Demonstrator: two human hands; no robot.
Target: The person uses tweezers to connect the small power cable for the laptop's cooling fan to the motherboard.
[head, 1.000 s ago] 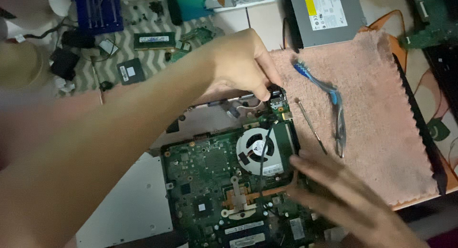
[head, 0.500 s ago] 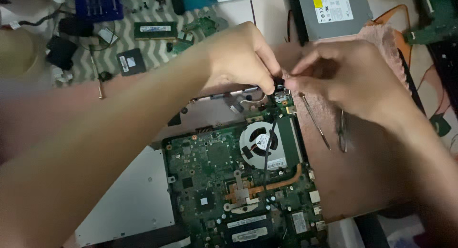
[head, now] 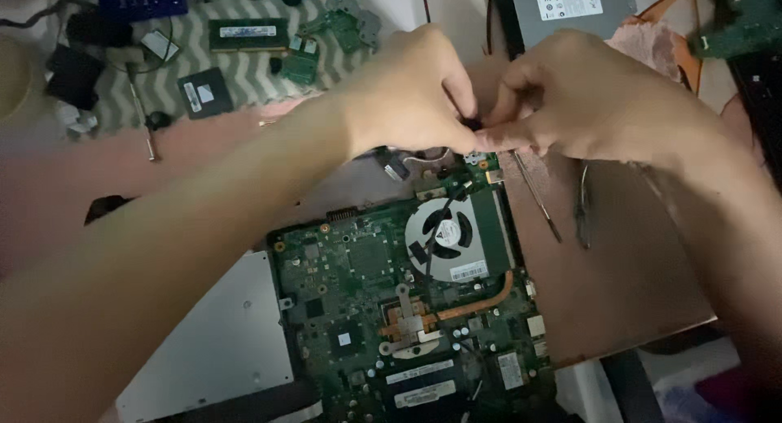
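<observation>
Meeting fingers (head: 468, 130) pinch above the motherboard (head: 407, 309) edge.

Matt green circuit board (head: 358, 309); copper heat pipe (head: 481, 302); cloth towel (head: 635, 276).

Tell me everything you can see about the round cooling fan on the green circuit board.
The cooling fan is round, with pale grey blades around a white hub that bears a small label. It sits in a dark housing at the upper right of the green circuit board, lying flat and facing up. A dark cable crosses it, and a copper-coloured heat pipe curves away below it. Neither hand touches it; the left hand and right hand meet just above it.
</observation>
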